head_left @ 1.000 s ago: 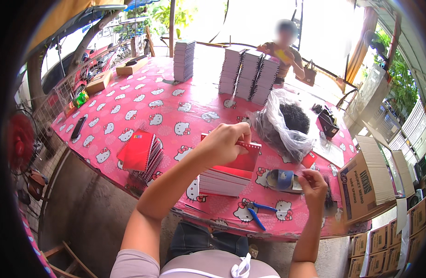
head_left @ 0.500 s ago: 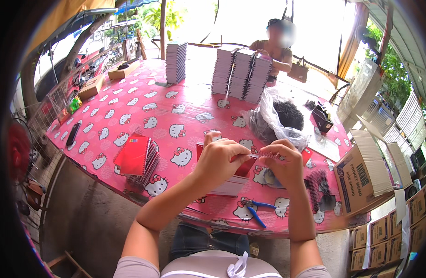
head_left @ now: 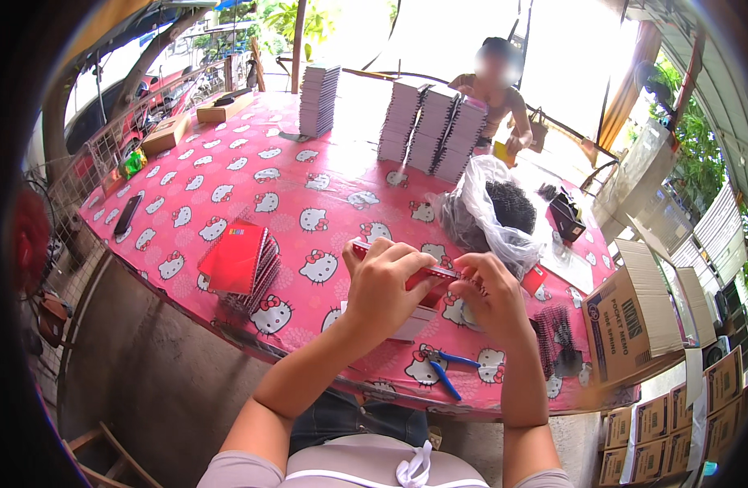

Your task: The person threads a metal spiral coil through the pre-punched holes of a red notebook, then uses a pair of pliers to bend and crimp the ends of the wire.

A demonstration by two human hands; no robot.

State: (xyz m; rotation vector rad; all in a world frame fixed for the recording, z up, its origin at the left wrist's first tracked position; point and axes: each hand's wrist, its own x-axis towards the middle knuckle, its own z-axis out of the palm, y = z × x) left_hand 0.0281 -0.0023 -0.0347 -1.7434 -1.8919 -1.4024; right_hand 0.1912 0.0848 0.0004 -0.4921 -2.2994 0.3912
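My left hand (head_left: pixel 383 281) is closed around a red notepad (head_left: pixel 443 272), its row of punched holes facing up. Close by its right end, the fingers of my right hand (head_left: pixel 497 297) are bent in a pinch on a thin spiral coil (head_left: pixel 475 285), partly hidden by the fingers. Beneath my hands lies another notepad with white pages (head_left: pixel 413 328) on the table. Blue-handled pliers (head_left: pixel 445 372) rest open just nearer to me. Loose dark spiral coils (head_left: pixel 558 332) lie to the right of my right forearm.
Bound red notepads (head_left: pixel 242 262) are piled at left. A plastic bag (head_left: pixel 463 213) of black coils (head_left: pixel 510 205) stands beyond my right hand. Tall notebook stacks (head_left: pixel 431 130) stand at the back, near a person (head_left: pixel 504 98) holding something yellow. An open carton (head_left: pixel 630 313) is at right.
My left hand has tilted the red notepad so its punched edge shows more. My right fingers have shifted slightly at its end. The person across now holds something yellow.
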